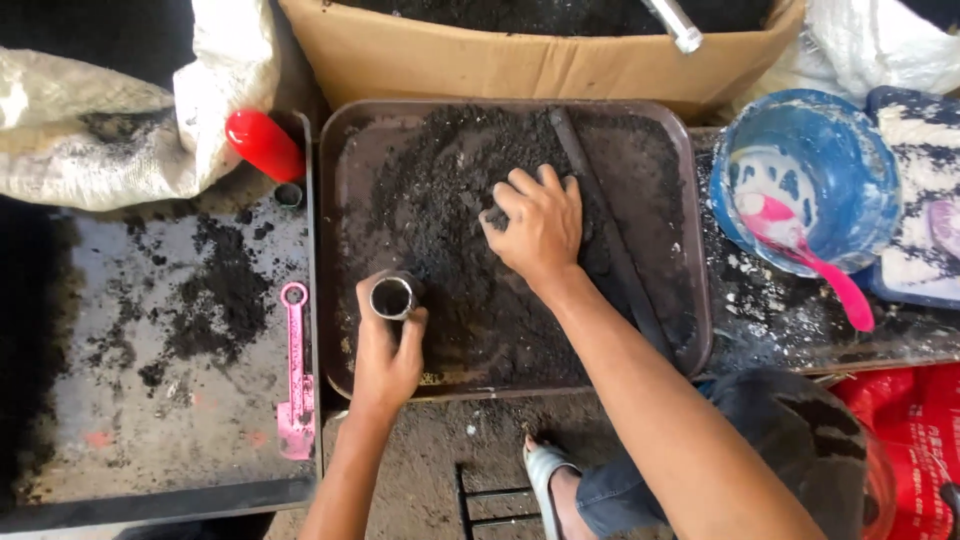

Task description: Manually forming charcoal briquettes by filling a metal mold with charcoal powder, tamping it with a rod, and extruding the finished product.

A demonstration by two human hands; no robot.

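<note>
My left hand (385,355) grips a small metal tube (391,297) upright at the brown tray's (345,180) near left edge; my right hand (537,225) curls into the dark powder (450,200). Behind stands a cardboard box (480,60). Left, a pink scoop (296,375) lies on a metal sheet (200,440).

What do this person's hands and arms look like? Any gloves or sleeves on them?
Both are bare. The left hand and right hand wear no gloves, rings or watch that can be seen, and no sleeves cover the forearms as far as the picture shows. Dark powder smudges the fingers. Lower down, dusty blue denim covers a knee, and a pale sandal is on one foot.
</note>
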